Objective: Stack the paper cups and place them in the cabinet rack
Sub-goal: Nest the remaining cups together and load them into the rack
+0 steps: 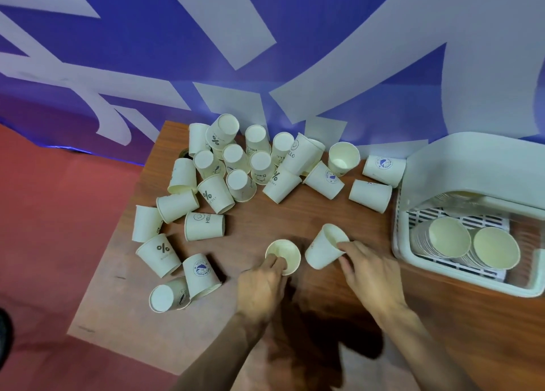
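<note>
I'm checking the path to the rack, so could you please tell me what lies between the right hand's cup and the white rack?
In the head view, only bare wooden table lies between the right hand's cup and the white rack.

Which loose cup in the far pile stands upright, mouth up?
The cup at the back of the table, right of the HELLO cup. Its open mouth faces up and shows the inside; the others nearby lie on their sides or stand upside down.
</note>
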A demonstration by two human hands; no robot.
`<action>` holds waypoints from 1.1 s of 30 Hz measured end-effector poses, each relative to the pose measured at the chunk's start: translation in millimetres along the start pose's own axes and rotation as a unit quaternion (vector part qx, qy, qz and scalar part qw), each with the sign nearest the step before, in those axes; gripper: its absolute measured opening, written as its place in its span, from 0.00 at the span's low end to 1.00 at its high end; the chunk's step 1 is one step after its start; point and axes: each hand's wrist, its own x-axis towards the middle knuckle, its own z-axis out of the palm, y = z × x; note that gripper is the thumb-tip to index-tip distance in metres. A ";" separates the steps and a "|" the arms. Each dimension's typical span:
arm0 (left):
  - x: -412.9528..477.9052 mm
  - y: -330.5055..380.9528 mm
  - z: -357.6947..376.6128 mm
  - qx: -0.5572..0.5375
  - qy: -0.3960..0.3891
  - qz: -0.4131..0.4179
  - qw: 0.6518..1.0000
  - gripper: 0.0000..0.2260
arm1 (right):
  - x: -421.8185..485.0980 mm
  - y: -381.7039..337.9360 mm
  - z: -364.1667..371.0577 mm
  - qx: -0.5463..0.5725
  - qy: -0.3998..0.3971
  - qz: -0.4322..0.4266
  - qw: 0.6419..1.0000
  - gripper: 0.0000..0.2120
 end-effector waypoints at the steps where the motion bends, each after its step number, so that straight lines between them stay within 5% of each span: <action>1: -0.2 -0.4 0.2 0.000 -0.004 -0.006 1.000 0.10 | 0.5 -0.3 2.6 -0.001 -0.010 -0.005 1.000 0.12; 10: -5.1 0.6 -8.4 -0.033 0.031 -0.029 0.999 0.09 | -14.5 -11.9 0.6 0.057 -0.044 -0.006 0.997 0.04; 18: -11.9 29.0 -28.3 -0.051 0.090 0.022 0.994 0.06 | -50.7 -13.5 -16.5 0.125 0.003 0.024 0.992 0.08; 29: 6.6 150.5 -82.5 -0.198 0.209 0.192 0.938 0.06 | -115.9 54.0 -111.4 0.221 0.235 0.087 0.942 0.08; 33: 27.9 214.9 -87.6 -0.219 0.204 0.257 0.919 0.07 | -137.8 119.9 -137.9 0.168 0.315 0.127 0.925 0.09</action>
